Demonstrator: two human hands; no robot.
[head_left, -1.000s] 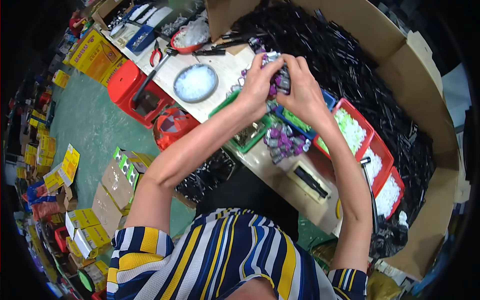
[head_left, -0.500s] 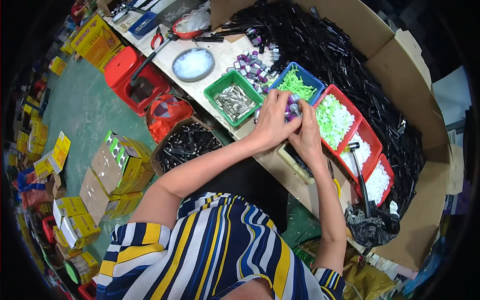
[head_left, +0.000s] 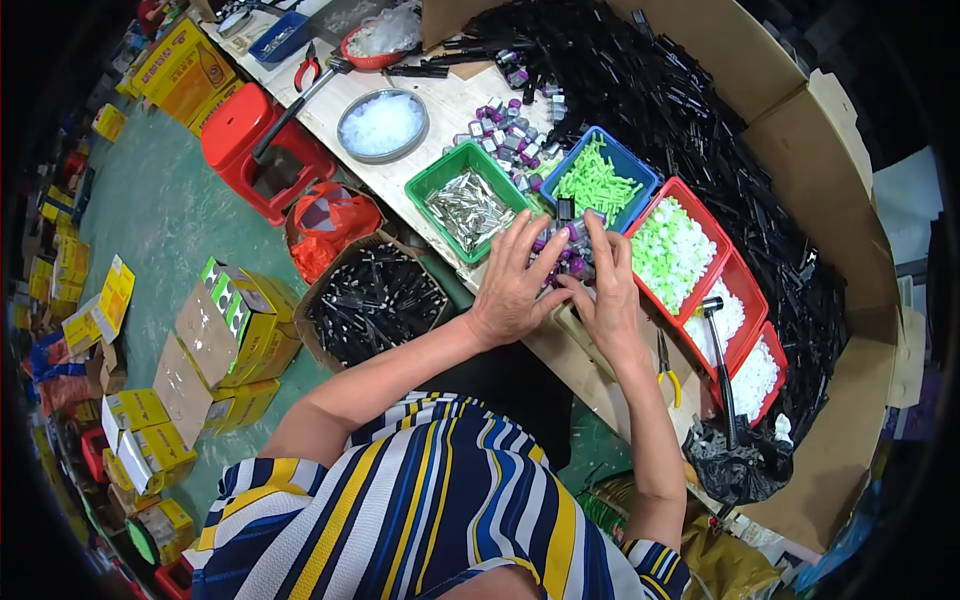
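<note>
Several small purple-and-grey pieces (head_left: 574, 252) lie bunched between my two hands on the work table. My left hand (head_left: 512, 285) is open with its fingers spread, resting against the left side of the bunch. From the right, my right hand (head_left: 610, 290) reaches along the pieces with its fingers stretched out and apart. The two thumbs come close together below the bunch. Just beyond the left fingers is a green bin (head_left: 418, 187) of slim metal parts. A blue bin (head_left: 645, 200) of light green plastic sticks stands past the fingertips. More purple-and-grey pieces (head_left: 508, 135) lie loose farther off.
Red bins (head_left: 712, 265) of green and white bits line the right, with a hammer (head_left: 722, 370) across them. Yellow-handled pliers (head_left: 668, 375) lie near my right forearm. Black parts (head_left: 700, 130) heap against a cardboard wall (head_left: 815, 135). A round dish (head_left: 383, 125) stands left.
My hands were closed round the purple-and-grey pieces. Both have drawn slightly toward me and their fingers have spread, leaving the pieces bunched on the table between them.
</note>
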